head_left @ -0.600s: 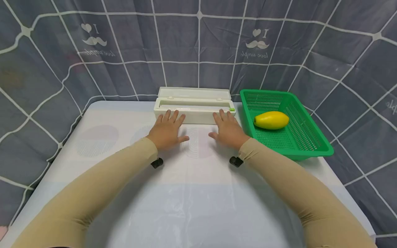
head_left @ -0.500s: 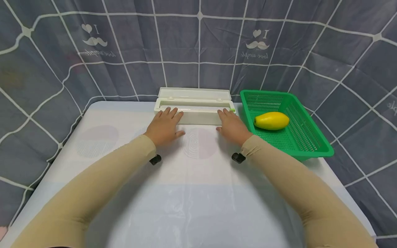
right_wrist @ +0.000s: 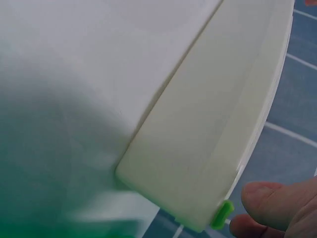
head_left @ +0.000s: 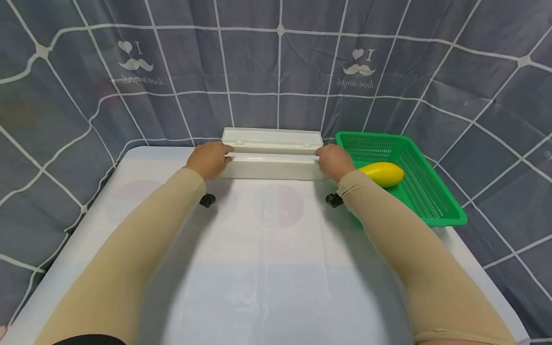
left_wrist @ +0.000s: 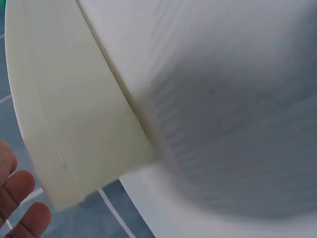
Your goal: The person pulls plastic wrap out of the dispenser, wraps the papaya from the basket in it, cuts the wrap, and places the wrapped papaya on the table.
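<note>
A long white box with a raised hinged lid [head_left: 272,136], like a cling film dispenser, stands at the far side of the table; its front wall [head_left: 272,169] faces me. At its left end is my left hand [head_left: 209,159], fingers bent; in the left wrist view several fingertips show apart beside the box end, nothing visible between them. My right hand [head_left: 335,162] is at the other end, where thumb [right_wrist: 262,201] and a finger lie close to a green slider [right_wrist: 221,215]. Whether either hand touches the box is not clear.
Right of the box stands a green plastic basket [head_left: 448,219] holding a yellow oval fruit [head_left: 385,174], partly behind the right arm. A white patterned cloth [head_left: 276,287] covers the table. Grey curtain [head_left: 254,57] with white lines hangs behind and around.
Both hands have moved from the front face of the box outward to its two ends, and their straight fingers have bent. The whole scene sits slightly lower in view.
</note>
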Available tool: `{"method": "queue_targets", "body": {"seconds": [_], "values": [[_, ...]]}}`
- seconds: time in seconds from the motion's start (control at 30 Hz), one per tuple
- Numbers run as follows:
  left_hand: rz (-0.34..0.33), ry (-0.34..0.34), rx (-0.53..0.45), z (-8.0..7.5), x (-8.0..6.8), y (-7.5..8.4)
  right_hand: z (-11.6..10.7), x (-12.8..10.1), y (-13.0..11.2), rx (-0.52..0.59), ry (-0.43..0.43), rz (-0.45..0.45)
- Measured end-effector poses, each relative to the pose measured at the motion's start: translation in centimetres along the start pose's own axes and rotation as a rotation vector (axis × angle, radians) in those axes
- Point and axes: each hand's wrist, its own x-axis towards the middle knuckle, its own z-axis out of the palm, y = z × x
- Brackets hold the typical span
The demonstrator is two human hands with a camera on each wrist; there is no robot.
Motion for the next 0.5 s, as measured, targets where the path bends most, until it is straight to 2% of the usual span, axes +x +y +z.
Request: {"method": "queue_targets", "body": {"seconds": [0.17, 0.4, 0.5], "values": [[-0.031, -0.063, -0.054, 0.0, 0.3, -0.8, 0.2, 0.5, 1.0, 0.034, -0.055, 0.022], [-0.079, -0.119, -0.135, 0.7, 1.2, -2.0, 0.3, 1.1, 1.4, 0.124, -0.062, 0.032], [-0.098, -0.132, -0.161, 0.9, 1.7, -2.2, 0.4, 1.3, 1.5, 0.117, -0.056, 0.024]]}}
